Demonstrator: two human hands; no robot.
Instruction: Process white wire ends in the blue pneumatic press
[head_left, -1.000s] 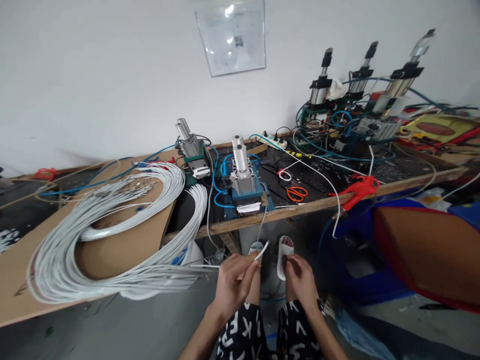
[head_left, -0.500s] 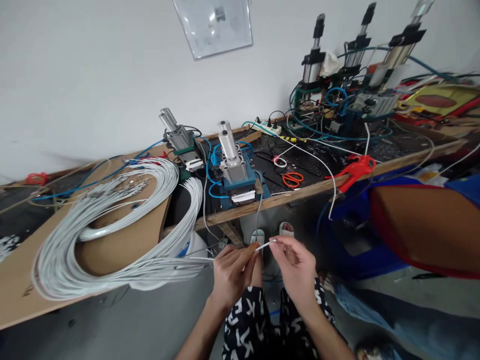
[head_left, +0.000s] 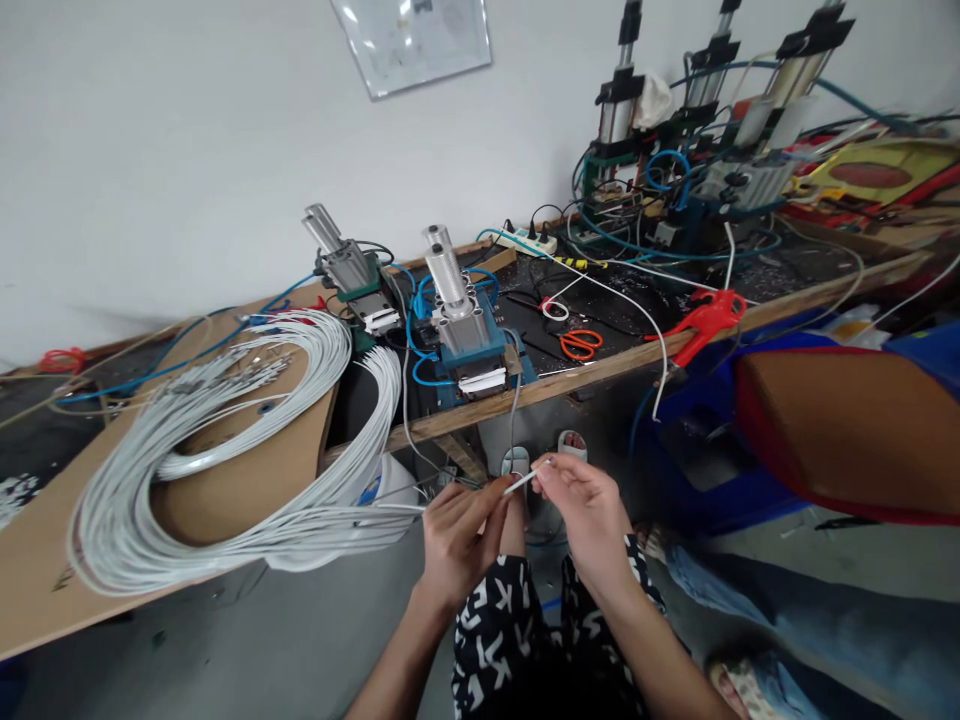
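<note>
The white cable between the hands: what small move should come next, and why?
Perhaps a gentle pull with the right hand while the left hand holds firm: the left grips the white cable just short of its end, and the right's fingertips seem to pinch the tip.

Left hand [head_left: 459, 532] and right hand [head_left: 586, 512] both pinched, held just beside each other, forearms [head_left: 409, 632] slanting inward from below

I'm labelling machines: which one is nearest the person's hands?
The blue-based machine at the bench edge, just beyond the left hand; the green-based machine and the machines at right sit farther away.
</note>
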